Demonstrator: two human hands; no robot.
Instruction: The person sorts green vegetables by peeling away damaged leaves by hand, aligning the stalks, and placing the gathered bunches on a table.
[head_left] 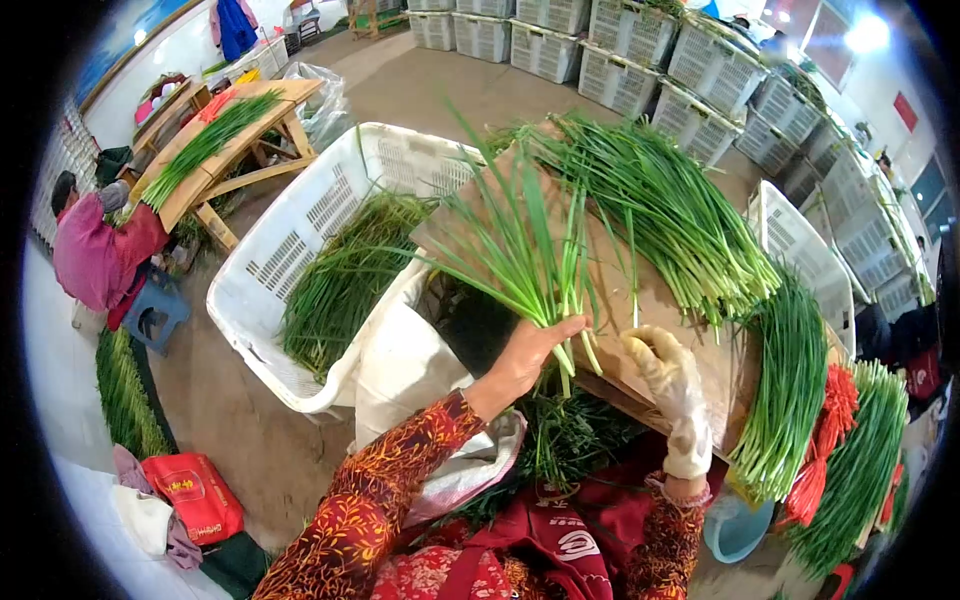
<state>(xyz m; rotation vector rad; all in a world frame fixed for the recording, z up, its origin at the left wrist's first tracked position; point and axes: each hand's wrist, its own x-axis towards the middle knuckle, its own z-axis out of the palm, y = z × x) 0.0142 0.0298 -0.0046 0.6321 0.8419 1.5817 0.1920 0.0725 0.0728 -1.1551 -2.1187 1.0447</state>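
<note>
Green, flat-leaved stalks, best gripped lightly near the base, are clasped by the bare left hand; the cream-gloved right hand pinches one slender stalk.

"Supporting surface?"
"Brown board, with small plant scraps scattered on it."
"Load on the far side?"
"One wide pile of long green stalks, fanned out, pale ends toward the right."
"And along the right edge?"
"A second bundle, pale ends toward the wearer. Red strips are just beside it; their support cannot be confirmed."
</note>
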